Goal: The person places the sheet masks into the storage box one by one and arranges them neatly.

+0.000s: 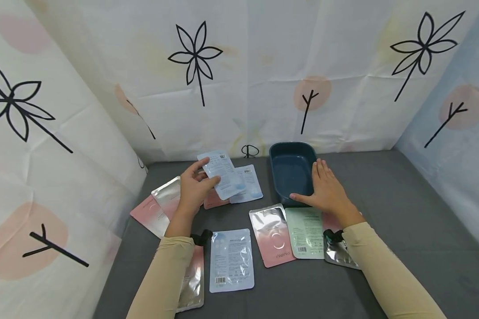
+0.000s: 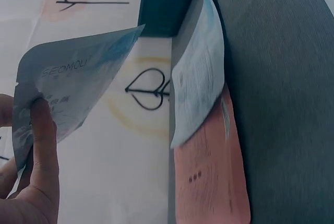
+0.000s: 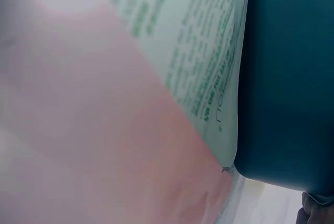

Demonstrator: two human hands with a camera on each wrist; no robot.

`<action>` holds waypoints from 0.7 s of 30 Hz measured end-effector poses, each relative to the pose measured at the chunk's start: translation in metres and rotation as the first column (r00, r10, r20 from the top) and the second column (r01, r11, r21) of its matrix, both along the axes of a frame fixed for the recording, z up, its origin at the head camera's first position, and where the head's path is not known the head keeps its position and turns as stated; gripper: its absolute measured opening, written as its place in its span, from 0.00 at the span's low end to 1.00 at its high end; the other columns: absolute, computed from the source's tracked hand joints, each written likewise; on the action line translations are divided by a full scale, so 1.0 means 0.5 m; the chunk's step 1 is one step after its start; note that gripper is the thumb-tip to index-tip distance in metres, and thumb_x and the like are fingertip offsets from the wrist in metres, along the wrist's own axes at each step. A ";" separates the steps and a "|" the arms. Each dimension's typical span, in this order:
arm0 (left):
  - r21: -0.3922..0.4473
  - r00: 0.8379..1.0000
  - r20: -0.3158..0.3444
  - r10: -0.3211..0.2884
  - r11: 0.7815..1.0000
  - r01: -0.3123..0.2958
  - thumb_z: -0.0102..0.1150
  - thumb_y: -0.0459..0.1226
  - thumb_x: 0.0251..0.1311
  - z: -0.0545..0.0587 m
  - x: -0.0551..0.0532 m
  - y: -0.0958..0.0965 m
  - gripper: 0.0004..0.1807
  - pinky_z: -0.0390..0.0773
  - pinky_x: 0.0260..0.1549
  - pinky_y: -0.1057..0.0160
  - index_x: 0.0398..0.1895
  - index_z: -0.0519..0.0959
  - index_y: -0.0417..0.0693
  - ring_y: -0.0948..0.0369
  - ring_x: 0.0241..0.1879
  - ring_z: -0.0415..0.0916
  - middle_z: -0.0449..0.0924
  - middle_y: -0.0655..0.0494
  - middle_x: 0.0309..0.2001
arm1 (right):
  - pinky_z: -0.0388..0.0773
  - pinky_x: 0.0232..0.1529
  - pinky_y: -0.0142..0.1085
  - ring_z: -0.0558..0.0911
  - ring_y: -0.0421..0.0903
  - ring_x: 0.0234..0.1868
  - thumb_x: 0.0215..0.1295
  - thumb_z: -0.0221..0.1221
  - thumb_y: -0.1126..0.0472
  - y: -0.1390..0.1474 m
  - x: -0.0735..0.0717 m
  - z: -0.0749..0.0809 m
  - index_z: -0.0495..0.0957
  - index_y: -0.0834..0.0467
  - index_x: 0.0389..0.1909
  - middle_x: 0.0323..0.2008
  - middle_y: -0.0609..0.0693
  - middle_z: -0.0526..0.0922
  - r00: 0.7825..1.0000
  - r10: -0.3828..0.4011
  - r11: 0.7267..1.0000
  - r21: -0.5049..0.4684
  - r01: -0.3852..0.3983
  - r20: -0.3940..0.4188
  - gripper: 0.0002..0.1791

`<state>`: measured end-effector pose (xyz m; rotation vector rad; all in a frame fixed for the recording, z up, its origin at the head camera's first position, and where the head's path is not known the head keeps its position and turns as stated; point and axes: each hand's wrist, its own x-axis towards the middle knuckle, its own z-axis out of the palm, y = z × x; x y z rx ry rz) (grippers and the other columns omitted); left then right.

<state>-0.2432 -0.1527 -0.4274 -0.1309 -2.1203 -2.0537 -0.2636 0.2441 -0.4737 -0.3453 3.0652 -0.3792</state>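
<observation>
A light-blue packet [image 1: 222,175] is held up in the left hand [image 1: 194,188], its thumb and fingers pinching it near the left end. Its long axis slants from far left to near right. In the left wrist view it is clear of the table [image 1: 375,212], tilted, with its lettered side showing.

The dark-blue bin [image 1: 290,170] stands to the right of this packet, apart from it, its long axis running away from the person and its open top facing up. A second blue packet [image 1: 248,184] lies between the two, overlapping a pink packet [image 2: 211,174].

The right hand [image 1: 329,190] is the nearer one to the bin: fingers straight and close together along its right rim, thumb stretched out at the near end, no packet in its grasp.

Nearer the person, a pink-and-silver packet [image 1: 272,235] and a green packet [image 1: 305,235] lie side by side before the bin, with a silver packet [image 1: 339,256] partly under the right wrist. Another blue packet [image 1: 231,261] lies farther left. More pink packets [image 1: 149,215] lie beyond the left forearm. Patterned cloth [image 1: 243,88] hangs behind.
</observation>
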 end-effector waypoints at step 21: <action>0.066 0.987 0.049 -0.154 0.986 0.151 0.69 0.25 0.62 -0.020 -0.058 0.161 0.40 0.88 0.44 0.62 0.78 0.69 0.43 0.47 0.58 0.84 0.73 0.40 0.65 | 0.39 0.85 0.61 0.36 0.66 0.87 0.57 0.58 0.16 -0.003 0.002 0.000 0.33 0.72 0.83 0.85 0.69 0.33 1.000 0.005 1.000 0.006 -0.005 -0.007 0.79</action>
